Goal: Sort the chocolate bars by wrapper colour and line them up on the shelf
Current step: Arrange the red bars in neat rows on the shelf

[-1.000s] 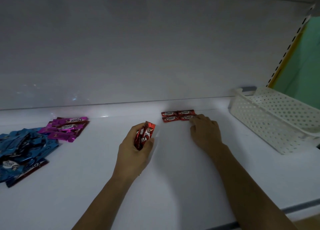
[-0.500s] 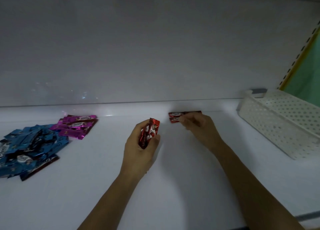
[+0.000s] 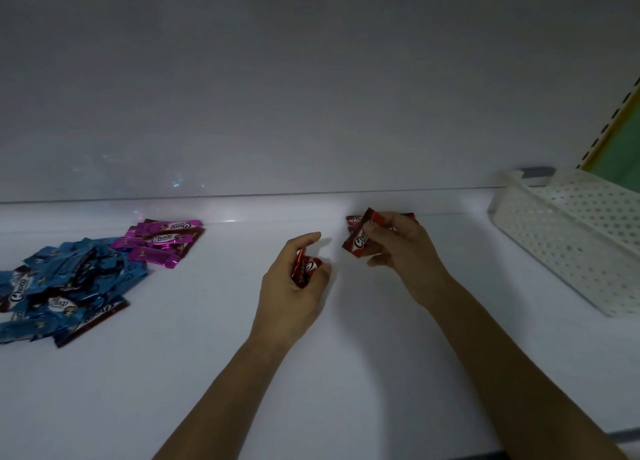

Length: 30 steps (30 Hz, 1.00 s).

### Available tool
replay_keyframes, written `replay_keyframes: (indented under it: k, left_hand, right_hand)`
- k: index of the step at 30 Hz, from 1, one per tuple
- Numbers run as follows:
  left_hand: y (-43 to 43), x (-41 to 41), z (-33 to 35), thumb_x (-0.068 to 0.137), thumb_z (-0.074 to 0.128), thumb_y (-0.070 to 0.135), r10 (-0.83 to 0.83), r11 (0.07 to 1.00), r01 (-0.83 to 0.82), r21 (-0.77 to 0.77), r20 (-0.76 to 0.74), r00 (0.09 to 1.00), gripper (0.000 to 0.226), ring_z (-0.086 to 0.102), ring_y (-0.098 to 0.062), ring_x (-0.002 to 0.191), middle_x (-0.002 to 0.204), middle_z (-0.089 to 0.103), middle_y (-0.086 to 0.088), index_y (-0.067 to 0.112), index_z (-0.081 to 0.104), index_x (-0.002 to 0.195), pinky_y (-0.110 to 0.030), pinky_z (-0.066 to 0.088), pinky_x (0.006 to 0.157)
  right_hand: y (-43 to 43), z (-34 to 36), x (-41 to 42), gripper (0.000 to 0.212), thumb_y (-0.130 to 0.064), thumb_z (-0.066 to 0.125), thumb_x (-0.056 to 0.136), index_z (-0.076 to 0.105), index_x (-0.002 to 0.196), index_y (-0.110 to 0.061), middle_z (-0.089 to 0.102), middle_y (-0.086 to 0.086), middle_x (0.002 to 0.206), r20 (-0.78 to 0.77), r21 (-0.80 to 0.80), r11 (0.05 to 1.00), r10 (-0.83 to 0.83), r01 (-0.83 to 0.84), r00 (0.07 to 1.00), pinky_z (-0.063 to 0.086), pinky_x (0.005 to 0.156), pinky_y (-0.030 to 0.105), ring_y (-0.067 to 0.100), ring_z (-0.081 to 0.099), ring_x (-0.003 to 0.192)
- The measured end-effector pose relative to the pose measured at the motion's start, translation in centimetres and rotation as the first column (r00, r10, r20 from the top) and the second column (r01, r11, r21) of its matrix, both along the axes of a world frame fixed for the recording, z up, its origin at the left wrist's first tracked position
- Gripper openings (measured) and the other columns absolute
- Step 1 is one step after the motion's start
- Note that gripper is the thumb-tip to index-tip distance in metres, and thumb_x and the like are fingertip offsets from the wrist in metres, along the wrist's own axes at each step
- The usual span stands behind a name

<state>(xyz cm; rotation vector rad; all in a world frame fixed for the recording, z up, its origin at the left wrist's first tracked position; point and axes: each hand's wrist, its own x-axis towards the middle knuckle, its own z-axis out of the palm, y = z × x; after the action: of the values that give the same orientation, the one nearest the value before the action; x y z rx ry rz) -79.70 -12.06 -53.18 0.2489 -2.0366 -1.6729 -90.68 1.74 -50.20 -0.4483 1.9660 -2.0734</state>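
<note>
On the white shelf (image 3: 346,373), my left hand (image 3: 291,293) grips a small bunch of red-wrapped chocolate bars (image 3: 304,269) near the middle. Just to its right, my right hand (image 3: 405,251) pinches one red bar (image 3: 358,241) lifted off the shelf. Behind that hand, red bars lying at the back of the shelf (image 3: 353,220) are partly hidden. A heap of blue-wrapped bars (image 3: 59,286) lies at the far left. A few pink-wrapped bars (image 3: 162,241) are stacked next to it at the back.
A white perforated plastic basket (image 3: 571,238) stands at the right end of the shelf. The white back wall (image 3: 311,96) rises right behind the bars. A slotted upright and a green panel (image 3: 623,141) show at the far right.
My right hand, which was touching the red bars lying at the back, now holds one red bar lifted off the shelf. My left hand keeps its bunch of red bars.
</note>
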Motion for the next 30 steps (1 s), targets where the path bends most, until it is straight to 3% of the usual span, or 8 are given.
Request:
replay_keyframes:
  k: [5, 9, 10, 12, 14, 17, 20, 30]
  left_hand:
    - [0.1, 0.1, 0.2, 0.091, 0.061, 0.012, 0.010, 1.000, -0.010, 0.000, 0.019, 1.000, 0.034, 0.049, 0.000, 0.048, 0.077, 0.060, 0.012, 0.036, 0.057, 0.115, -0.011, 0.040, 0.052]
    - [0.1, 0.2, 0.2, 0.091, 0.062, 0.013, 0.015, 1.000, -0.015, -0.017, 0.017, 1.000, 0.035, 0.052, 0.001, 0.052, 0.081, 0.061, 0.012, 0.042, 0.055, 0.109, -0.011, 0.042, 0.055]
    - [0.1, 0.2, 0.3, 0.091, 0.062, 0.013, 0.014, 1.000, -0.014, -0.023, 0.018, 1.000, 0.036, 0.051, 0.001, 0.051, 0.081, 0.061, 0.012, 0.044, 0.055, 0.108, -0.011, 0.042, 0.055]
    - [0.1, 0.2, 0.3, 0.091, 0.062, 0.013, 0.013, 1.000, -0.013, -0.023, 0.023, 1.000, 0.036, 0.049, 0.001, 0.048, 0.080, 0.062, 0.010, 0.045, 0.054, 0.107, -0.013, 0.040, 0.054]
    - [0.1, 0.2, 0.2, 0.091, 0.062, 0.014, 0.012, 1.000, -0.011, -0.014, 0.026, 1.000, 0.036, 0.049, 0.001, 0.048, 0.081, 0.062, 0.007, 0.044, 0.055, 0.108, -0.017, 0.040, 0.055]
    - [0.1, 0.3, 0.1, 0.091, 0.063, 0.014, 0.017, 1.000, -0.016, -0.017, 0.027, 1.000, 0.035, 0.048, 0.001, 0.049, 0.080, 0.062, 0.005, 0.044, 0.056, 0.107, -0.021, 0.043, 0.057]
    - [0.1, 0.4, 0.2, 0.091, 0.063, 0.014, 0.033, 0.999, -0.032, -0.038, 0.018, 0.999, 0.037, 0.054, 0.002, 0.058, 0.081, 0.062, 0.009, 0.046, 0.054, 0.105, -0.014, 0.047, 0.065]
    - [0.0, 0.3, 0.0, 0.090, 0.064, 0.015, 0.053, 0.998, -0.052, -0.045, 0.016, 0.998, 0.035, 0.047, -0.001, 0.048, 0.081, 0.063, 0.004, 0.045, 0.056, 0.107, -0.024, 0.043, 0.060]
  right_hand:
    - [0.3, 0.1, -0.2, 0.007, -0.014, 0.060, 0.090, 0.066, 0.091, -0.010, 0.073, 0.004, 0.079, 0.033, -0.046, 0.999, 0.002, -0.001, 0.999, 0.052, 0.056, 0.020, 0.012, 0.069, 0.066]
    - [0.3, -1.4, -1.3, 0.008, -0.013, 0.061, 0.090, 0.064, 0.084, -0.008, 0.069, 0.007, 0.081, -0.063, 0.090, 0.977, -0.187, 0.192, 0.980, 0.052, 0.065, 0.023, 0.017, 0.070, 0.074]
    - [0.5, -1.9, -1.8, 0.011, -0.020, 0.062, 0.089, 0.063, 0.084, -0.009, 0.067, 0.007, 0.083, -0.165, 0.259, 0.928, -0.230, 0.267, 0.959, 0.049, 0.073, 0.028, 0.022, 0.067, 0.080]
    - [1.0, -2.6, -2.3, 0.020, -0.037, 0.061, 0.088, 0.061, 0.093, -0.018, 0.061, -0.001, 0.088, -0.363, 0.640, 0.667, -0.173, 0.380, 0.915, 0.039, 0.090, 0.035, 0.021, 0.057, 0.093]
    - [1.4, -2.9, -2.4, 0.033, -0.046, 0.059, 0.086, 0.060, 0.107, -0.022, 0.058, -0.004, 0.102, -0.440, 0.752, 0.498, -0.110, 0.432, 0.891, 0.032, 0.096, 0.036, 0.020, 0.049, 0.108]
    - [1.7, -2.8, -2.3, 0.036, -0.040, 0.062, 0.086, 0.057, 0.115, -0.020, 0.059, -0.003, 0.112, -0.544, 0.629, 0.586, -0.138, 0.511, 0.828, 0.039, 0.094, 0.036, 0.019, 0.050, 0.108]
    - [1.7, -2.4, -1.8, 0.017, -0.026, 0.062, 0.087, 0.063, 0.103, -0.022, 0.065, -0.009, 0.092, -0.589, 0.543, 0.726, -0.029, 0.422, 0.808, 0.046, 0.081, 0.028, 0.012, 0.060, 0.089]
    - [1.9, -3.3, -1.7, 0.023, -0.021, 0.057, 0.086, 0.065, 0.107, -0.016, 0.067, 0.002, 0.104, -0.686, 0.683, 0.577, 0.295, 0.448, 0.665, 0.045, 0.079, 0.031, 0.022, 0.060, 0.094]
